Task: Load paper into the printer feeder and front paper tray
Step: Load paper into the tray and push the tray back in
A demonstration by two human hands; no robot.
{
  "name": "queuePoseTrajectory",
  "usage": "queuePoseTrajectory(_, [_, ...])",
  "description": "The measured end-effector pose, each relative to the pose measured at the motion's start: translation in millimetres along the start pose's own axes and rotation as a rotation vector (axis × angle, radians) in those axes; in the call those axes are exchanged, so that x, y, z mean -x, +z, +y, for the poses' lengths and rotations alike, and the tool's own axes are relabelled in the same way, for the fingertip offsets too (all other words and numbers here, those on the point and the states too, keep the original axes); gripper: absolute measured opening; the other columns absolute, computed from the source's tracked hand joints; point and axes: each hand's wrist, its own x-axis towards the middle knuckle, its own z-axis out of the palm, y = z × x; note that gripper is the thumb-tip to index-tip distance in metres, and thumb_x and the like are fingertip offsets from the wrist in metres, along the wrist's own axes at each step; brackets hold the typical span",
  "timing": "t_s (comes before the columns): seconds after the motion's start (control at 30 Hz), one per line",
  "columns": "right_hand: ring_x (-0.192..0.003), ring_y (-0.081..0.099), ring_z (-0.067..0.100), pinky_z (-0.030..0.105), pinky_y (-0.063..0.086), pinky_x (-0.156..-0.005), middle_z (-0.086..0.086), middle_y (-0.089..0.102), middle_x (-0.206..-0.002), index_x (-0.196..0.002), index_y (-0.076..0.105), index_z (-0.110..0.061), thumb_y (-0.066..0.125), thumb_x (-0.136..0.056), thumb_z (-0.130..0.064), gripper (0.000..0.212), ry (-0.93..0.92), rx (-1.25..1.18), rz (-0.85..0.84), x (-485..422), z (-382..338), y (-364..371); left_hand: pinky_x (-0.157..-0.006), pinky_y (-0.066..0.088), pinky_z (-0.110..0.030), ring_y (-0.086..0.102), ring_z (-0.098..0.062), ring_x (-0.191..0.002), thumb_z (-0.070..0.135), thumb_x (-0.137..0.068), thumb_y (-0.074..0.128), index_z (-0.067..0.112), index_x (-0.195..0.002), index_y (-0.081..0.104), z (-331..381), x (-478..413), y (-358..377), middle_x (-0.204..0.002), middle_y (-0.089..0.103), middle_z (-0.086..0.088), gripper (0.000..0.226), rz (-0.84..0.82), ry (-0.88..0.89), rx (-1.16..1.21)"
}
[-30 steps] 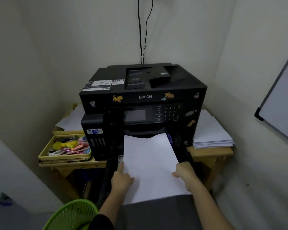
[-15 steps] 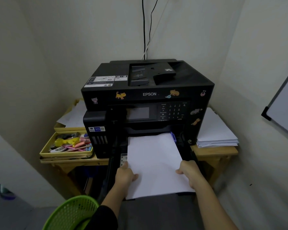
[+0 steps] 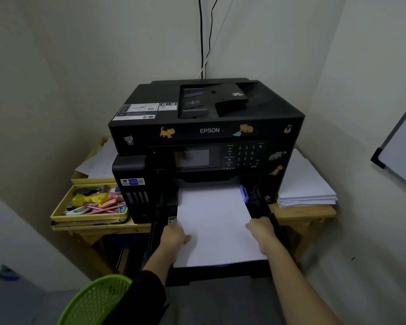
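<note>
A black Epson printer (image 3: 206,130) with cat stickers stands on a small wooden table (image 3: 300,213). Its front paper tray (image 3: 220,270) is pulled out toward me. A white stack of paper (image 3: 215,221) lies flat in the tray, its far edge reaching under the printer front beside a blue guide (image 3: 243,193). My left hand (image 3: 174,234) grips the stack's left edge, thumb on top. My right hand (image 3: 260,228) holds the right edge. The top feeder (image 3: 211,99) is folded shut and holds no paper.
A spare pile of white sheets (image 3: 307,184) lies on the table right of the printer. Yellow trays (image 3: 89,216) of stationery and loose sheets sit at the left. A green mesh basket (image 3: 96,301) is at the lower left. Walls close in on both sides; a whiteboard (image 3: 401,151) hangs at the right.
The paper has gone from tilted and raised to lying flat in the tray, pushed farther in under the printer front. Both hands moved forward with it.
</note>
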Motion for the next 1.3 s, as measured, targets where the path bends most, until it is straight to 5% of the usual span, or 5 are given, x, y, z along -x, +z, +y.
queuePoseTrajectory(0.47, [-0.054,0.038,0.015,0.025,0.031,-0.047,0.003,0.041,-0.066,-0.059,0.031,-0.015,0.042,-0.088,0.002,0.035,-0.248,0.343,0.098,-26,-5,17,-0.050,0.041,-0.022,0.047,-0.011,-0.061,-0.001,-0.092,0.043,0.008,-0.150,0.019,12,-15,7,-0.113,0.059,-0.015,0.064,0.045,0.168,-0.263])
queuePoseTrajectory(0.73, [-0.121,0.049,0.035,0.041,0.048,-0.097,0.016,0.040,-0.142,-0.138,0.045,-0.006,0.051,-0.086,-0.008,0.053,-0.507,0.678,-0.022,6,-4,12,-0.116,0.020,-0.044,0.004,-0.034,-0.145,0.036,-0.085,0.059,0.016,-0.150,0.015,24,20,14,-0.158,0.004,-0.012,0.081,0.002,0.397,-0.910])
queuePoseTrajectory(0.9, [-0.149,-0.002,0.018,0.038,0.017,-0.120,-0.005,0.008,-0.161,-0.150,0.026,-0.025,0.059,-0.080,-0.005,0.080,-0.528,0.746,-0.513,30,16,-6,-0.122,0.001,-0.047,-0.028,-0.021,-0.144,0.051,-0.063,0.079,0.022,-0.150,-0.019,11,39,11,-0.154,-0.034,0.001,0.134,-0.537,0.341,-1.059])
queuePoseTrajectory(1.17, [-0.140,-0.035,0.022,0.052,-0.013,-0.118,-0.004,-0.034,-0.154,-0.150,-0.019,-0.024,0.085,-0.060,-0.043,0.139,-0.627,1.235,-0.523,46,50,2,-0.122,-0.008,-0.041,-0.030,-0.027,-0.142,0.048,-0.064,0.080,0.005,-0.145,-0.027,-36,55,35,-0.153,-0.034,-0.012,0.141,-0.327,0.573,-1.359])
queuePoseTrajectory(1.3, [-0.141,-0.030,0.020,0.052,-0.007,-0.120,0.003,-0.028,-0.156,-0.152,-0.013,-0.019,0.067,-0.082,-0.009,0.106,-0.747,1.281,-0.272,51,60,11,-0.122,-0.007,-0.037,-0.022,-0.026,-0.146,0.027,-0.086,0.061,0.003,-0.147,-0.019,-45,54,40,-0.158,-0.022,-0.013,0.103,-0.164,0.651,-1.368])
